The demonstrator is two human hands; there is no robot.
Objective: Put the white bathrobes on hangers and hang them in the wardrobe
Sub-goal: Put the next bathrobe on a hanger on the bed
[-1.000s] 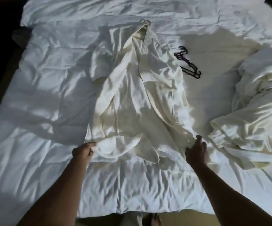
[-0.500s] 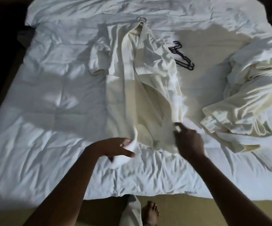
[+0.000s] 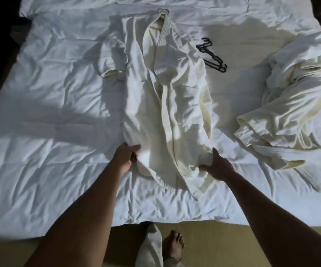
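Your left hand point(image 3: 125, 158) and right hand point(image 3: 218, 166) curl their fingers round the crumpled waffle-weave bathrobe's point(image 3: 167, 105) hem near the bed's point(image 3: 40, 132) front edge.

A wide bed with a wrinkled white duvet point(image 3: 50, 170) fills the view. Patches of hard light and dark shadow cross it. A yellow-tan carpeted floor point(image 3: 213, 243) borders its near edge.

Dim room, and hard light falls in patches across the bed point(image 3: 46, 89), throwing long arm shadows leftward. Corners sink into black, wide-angle bending curves the edges, and detail is soft.
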